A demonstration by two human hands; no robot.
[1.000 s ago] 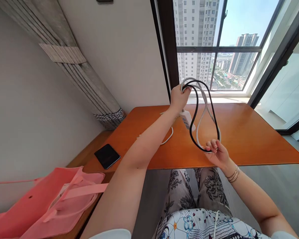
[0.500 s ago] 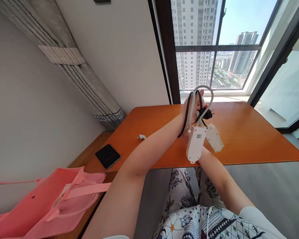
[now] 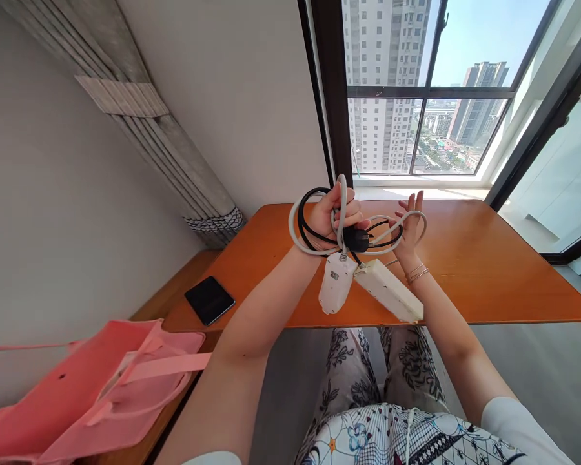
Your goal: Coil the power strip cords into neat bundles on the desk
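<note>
My left hand (image 3: pixel 337 213) is closed around coiled white and black cords above the wooden table. A black plug (image 3: pixel 357 239) sticks out beside its fingers. Below that hand hang two white power strips: one (image 3: pixel 337 284) points down with its back partly showing, the other (image 3: pixel 390 294) slants down to the right. Loops of white and black cord (image 3: pixel 378 248) stretch from the left hand across to my right hand (image 3: pixel 407 226). Its fingers are spread and raised, with the loops lying around and against it.
The orange-brown table (image 3: pixel 489 271) stands before a window (image 3: pixel 426 97). On its left lies a black phone or tablet (image 3: pixel 210 301). A pink bag (image 3: pixel 126 394) rests on the wooden ledge at the left, below a grey curtain (image 3: pixel 174 161).
My left hand has moved left with the cords, and my right hand has moved up and right, spreading the loops. The power strips have swung apart. The white plug no longer shows on the table.
</note>
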